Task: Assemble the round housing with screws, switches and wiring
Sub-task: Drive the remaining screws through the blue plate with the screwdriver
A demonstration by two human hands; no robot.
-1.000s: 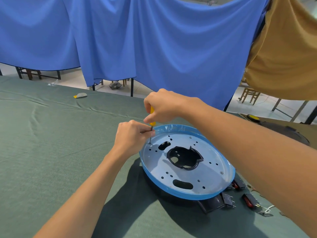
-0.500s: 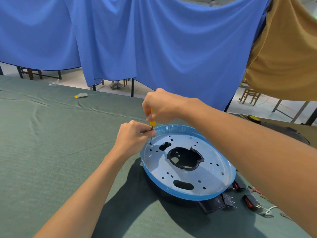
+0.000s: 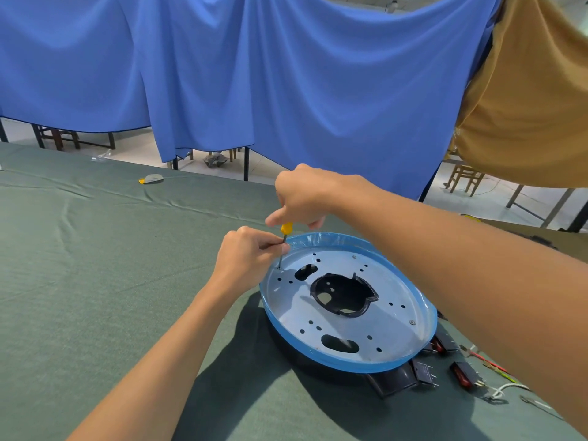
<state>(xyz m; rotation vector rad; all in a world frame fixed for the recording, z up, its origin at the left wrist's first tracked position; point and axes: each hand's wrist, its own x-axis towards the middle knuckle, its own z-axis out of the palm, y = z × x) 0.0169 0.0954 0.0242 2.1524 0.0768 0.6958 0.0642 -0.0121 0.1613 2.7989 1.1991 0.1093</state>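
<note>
Driving a screw (image 3: 279, 268) into the far-left edge of the round housing (image 3: 350, 333), resting on the green table (image 3: 95, 281). Gripping the yellow screwdriver (image 3: 286, 228) handle with the right hand (image 3: 305, 198), pinching its shaft with the left hand (image 3: 245, 259). Next, probably: keeping the tip upright, turning until seated. Counting: one screwdriver, two seated screws (image 3: 412, 322), three switches (image 3: 424, 374) beside the housing, loose wiring (image 3: 506, 387).

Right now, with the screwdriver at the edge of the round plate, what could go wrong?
The left hand pinches the screwdriver shaft near its tip; a slip could jab the fingers. Neither hand holds the round housing, and pressing at its rim might tilt or turn it. The right forearm passes close to the loose switches and could sweep them.
</note>
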